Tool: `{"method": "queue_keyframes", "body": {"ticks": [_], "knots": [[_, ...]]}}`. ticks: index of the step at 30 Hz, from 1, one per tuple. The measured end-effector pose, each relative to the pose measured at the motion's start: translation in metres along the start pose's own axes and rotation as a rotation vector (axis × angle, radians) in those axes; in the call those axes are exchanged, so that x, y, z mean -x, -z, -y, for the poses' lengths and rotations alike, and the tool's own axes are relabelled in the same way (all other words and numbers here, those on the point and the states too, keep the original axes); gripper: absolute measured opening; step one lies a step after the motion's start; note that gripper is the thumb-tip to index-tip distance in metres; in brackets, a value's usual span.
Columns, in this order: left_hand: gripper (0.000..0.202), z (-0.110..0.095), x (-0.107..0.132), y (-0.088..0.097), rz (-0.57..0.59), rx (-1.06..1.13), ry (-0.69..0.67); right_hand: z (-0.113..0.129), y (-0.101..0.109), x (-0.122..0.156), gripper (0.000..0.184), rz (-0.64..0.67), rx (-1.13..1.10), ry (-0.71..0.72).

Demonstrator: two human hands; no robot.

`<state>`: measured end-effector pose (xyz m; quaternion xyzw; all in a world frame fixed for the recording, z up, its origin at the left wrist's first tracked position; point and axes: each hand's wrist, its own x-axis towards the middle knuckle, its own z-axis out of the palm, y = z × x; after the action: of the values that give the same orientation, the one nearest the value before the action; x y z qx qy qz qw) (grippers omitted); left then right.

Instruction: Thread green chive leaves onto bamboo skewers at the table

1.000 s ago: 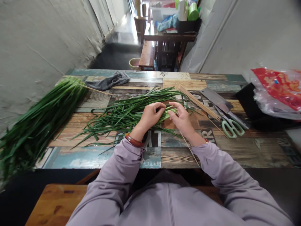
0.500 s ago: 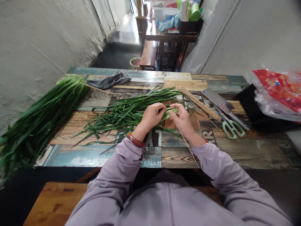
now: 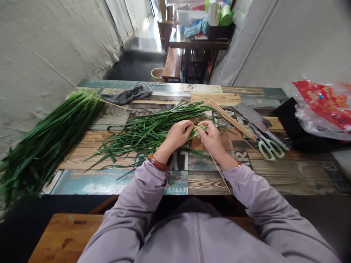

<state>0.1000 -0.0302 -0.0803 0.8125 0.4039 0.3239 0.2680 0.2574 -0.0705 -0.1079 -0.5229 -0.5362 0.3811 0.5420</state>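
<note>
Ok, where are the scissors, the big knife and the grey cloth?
scissors (image 3: 270,149): head view, on the green handles.
big knife (image 3: 250,114): head view, on the flat blade.
grey cloth (image 3: 128,94): head view, on its middle folds.

Very little differs across the three moments. The left hand (image 3: 178,136) sits a touch higher and further right on the bunch of chives (image 3: 148,131) than a second ago, its fingers curled more tightly over the pale cut ends. The right hand (image 3: 212,138) edges slightly up and toward the left hand, so the gap between the two thumbs narrows and the fingertips now nearly meet over the stalk ends. The thin bamboo skewer (image 3: 221,175) under the right wrist shifts a little with it. The view itself drifts slightly.
</note>
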Motion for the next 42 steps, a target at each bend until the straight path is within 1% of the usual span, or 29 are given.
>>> {"method": "queue_keyframes", "body": {"ticks": [4, 8, 10, 12, 15, 18, 25, 31, 36, 42], "knots": [[0.026, 0.0, 0.0, 0.001, 0.057, -0.012, 0.051, 0.002, 0.002, 0.0, 0.042, 0.068, -0.086, 0.006], [0.029, -0.002, 0.0, 0.004, 0.116, -0.037, 0.078, 0.007, 0.003, 0.002, 0.045, 0.075, -0.082, 0.009], [0.03, -0.003, -0.001, 0.009, 0.104, -0.011, 0.074, 0.009, 0.005, 0.003, 0.047, 0.072, -0.085, -0.005], [0.029, -0.003, -0.002, 0.014, 0.06, 0.012, 0.081, 0.011, 0.006, 0.003, 0.048, 0.084, -0.083, -0.015], [0.029, -0.002, -0.003, 0.021, 0.001, 0.007, 0.106, 0.011, 0.009, 0.005, 0.047, 0.162, -0.003, -0.013], [0.029, 0.0, -0.003, 0.023, -0.001, -0.004, 0.108, 0.011, 0.009, 0.007, 0.048, 0.227, 0.101, 0.006], [0.03, 0.003, -0.003, 0.019, 0.04, 0.015, 0.081, 0.005, 0.003, 0.009, 0.043, 0.198, 0.192, 0.069], [0.028, 0.008, -0.003, 0.015, 0.02, -0.036, 0.097, 0.004, 0.001, 0.009, 0.041, 0.18, 0.199, 0.038], [0.028, 0.009, -0.003, 0.015, 0.008, -0.014, 0.097, 0.0, 0.001, 0.01, 0.043, 0.214, 0.165, 0.011], [0.033, 0.007, -0.002, 0.016, 0.034, 0.029, 0.076, 0.003, 0.001, 0.011, 0.042, 0.212, 0.232, 0.06]]}}
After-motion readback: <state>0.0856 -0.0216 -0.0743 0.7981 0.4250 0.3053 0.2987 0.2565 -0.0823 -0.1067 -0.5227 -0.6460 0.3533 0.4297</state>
